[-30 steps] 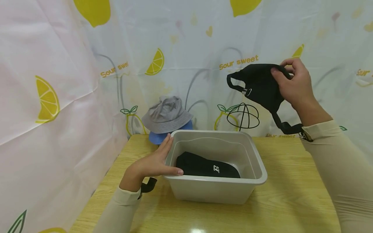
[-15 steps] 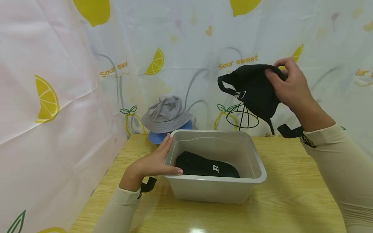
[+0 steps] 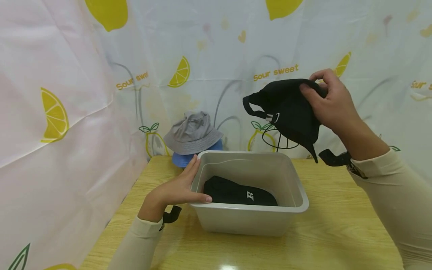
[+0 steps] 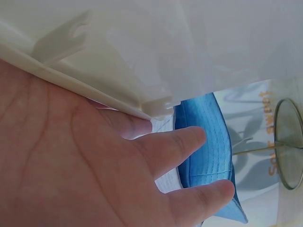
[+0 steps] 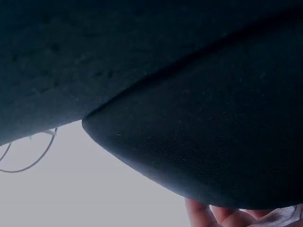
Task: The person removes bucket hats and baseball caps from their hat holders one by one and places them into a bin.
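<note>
My right hand (image 3: 332, 101) pinches a black baseball cap (image 3: 287, 105) by its edge, thumb in front. The cap hangs in the air above the bin's right side, its strap and metal buckle pointing left. In the right wrist view the dark cap (image 5: 199, 137) fills most of the frame, with fingertips (image 5: 201, 213) at its lower edge. My left hand (image 3: 172, 191) rests on the left corner of a beige plastic bin (image 3: 246, 221), thumb on the front rim, fingers straight along the side. Inside the bin lies another black cap (image 3: 233, 191) with a white letter.
A grey bucket hat (image 3: 194, 133) sits atop a blue hat (image 3: 182, 159) behind the bin's left corner. A black wire hat stand (image 3: 280, 140) is at the back, partly behind the held cap. The wooden table (image 3: 344, 225) ends against a lemon-print curtain (image 3: 229, 45).
My right hand has moved left and slightly down with the cap, which now covers part of the wire stand. The left hand and the bin have stayed in place.
</note>
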A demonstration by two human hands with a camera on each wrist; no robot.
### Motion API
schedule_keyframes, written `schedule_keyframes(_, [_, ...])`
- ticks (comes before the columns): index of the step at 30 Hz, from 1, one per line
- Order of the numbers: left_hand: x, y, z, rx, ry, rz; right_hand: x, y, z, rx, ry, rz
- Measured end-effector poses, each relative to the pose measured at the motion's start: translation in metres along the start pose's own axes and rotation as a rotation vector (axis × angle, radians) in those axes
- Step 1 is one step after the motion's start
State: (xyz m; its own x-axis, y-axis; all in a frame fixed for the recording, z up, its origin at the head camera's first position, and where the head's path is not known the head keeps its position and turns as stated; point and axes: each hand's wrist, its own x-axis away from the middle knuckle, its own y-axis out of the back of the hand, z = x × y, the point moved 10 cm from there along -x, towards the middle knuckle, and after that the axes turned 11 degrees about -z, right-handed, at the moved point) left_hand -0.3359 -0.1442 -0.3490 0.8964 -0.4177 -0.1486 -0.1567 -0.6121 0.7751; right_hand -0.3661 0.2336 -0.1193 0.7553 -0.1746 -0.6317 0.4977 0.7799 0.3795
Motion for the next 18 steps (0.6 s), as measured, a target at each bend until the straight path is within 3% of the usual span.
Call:
schedule_keyframes(9, [0.000,0.000,0.001,-0.003,0.003,-0.003,0.018,-0.025,0.015,-0.013,0.061,0.093])
schedule_keyframes(18, [-0.001,0.000,0.002,0.002,0.009,-0.007,0.044,-0.058,0.026,0.084,0.124,0.193])
